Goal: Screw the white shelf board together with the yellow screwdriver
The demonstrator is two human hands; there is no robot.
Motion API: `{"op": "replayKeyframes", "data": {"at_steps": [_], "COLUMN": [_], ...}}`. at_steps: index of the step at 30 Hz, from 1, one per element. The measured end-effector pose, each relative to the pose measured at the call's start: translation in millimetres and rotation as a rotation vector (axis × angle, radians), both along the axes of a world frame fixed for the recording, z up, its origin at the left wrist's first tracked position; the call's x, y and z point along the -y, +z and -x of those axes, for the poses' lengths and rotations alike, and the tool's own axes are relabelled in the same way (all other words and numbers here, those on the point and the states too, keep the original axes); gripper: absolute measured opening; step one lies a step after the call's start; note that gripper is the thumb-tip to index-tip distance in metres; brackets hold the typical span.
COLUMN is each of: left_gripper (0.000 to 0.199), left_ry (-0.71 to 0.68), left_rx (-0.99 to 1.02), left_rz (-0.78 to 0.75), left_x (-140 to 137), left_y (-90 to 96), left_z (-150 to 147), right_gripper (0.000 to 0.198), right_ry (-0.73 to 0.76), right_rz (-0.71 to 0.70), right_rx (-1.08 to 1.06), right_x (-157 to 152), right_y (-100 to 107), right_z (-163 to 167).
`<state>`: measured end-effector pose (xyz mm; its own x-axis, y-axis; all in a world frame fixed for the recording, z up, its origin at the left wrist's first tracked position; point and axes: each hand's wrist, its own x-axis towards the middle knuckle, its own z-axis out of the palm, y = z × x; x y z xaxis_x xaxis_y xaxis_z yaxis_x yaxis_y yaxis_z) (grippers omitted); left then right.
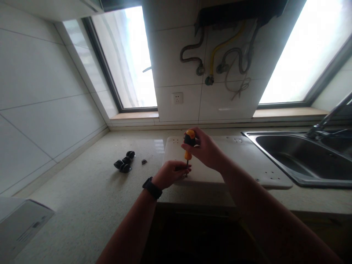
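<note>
My right hand [202, 146] is wrapped round the yellow and black handle of a screwdriver [189, 137], which points down. Its thin shaft meets the near left corner of a white panel [228, 157] that lies flat on the counter. Low on that shaft, the fingers of my left hand [174, 171] close in a pinch; a small screw between them cannot be made out. Left of the panel lie several black caster wheels [125, 163] in a cluster, beside a small heap of dark screws [144, 161]. Groups of small holes mark the panel's corners.
A steel sink [291, 157] with a tap [324, 123] adjoins the panel on the right. A white box [24, 227] stands at the counter's near left. Behind are a tiled wall with a socket [177, 98], hoses [214, 55] and two windows.
</note>
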<state>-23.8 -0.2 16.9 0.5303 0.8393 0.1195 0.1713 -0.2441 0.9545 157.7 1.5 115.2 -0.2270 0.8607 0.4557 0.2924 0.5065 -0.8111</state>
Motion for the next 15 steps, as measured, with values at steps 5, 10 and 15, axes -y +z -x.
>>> {"op": "replayKeyframes", "data": {"at_steps": [5,10,15], "left_gripper": [0.028,0.023,0.024], "left_ry": [0.061,0.158,0.180], "left_rx": [-0.052,-0.063,-0.037], "left_rz": [-0.056,-0.048,-0.018], "left_x": [2.2,2.4,1.3], "left_y": [3.2,2.1,0.9], "left_z": [-3.2,-7.4,-8.5], "right_gripper": [0.041,0.055,0.057], "right_ry": [-0.036,0.053,0.169], "right_rz": [-0.027,0.022,0.083], "right_rx": [0.037,-0.064,-0.123], "right_x": [0.4,0.4,4.4], "right_y": [1.8,0.5,2.8], "right_z": [-2.0,-3.4,-2.9]}}
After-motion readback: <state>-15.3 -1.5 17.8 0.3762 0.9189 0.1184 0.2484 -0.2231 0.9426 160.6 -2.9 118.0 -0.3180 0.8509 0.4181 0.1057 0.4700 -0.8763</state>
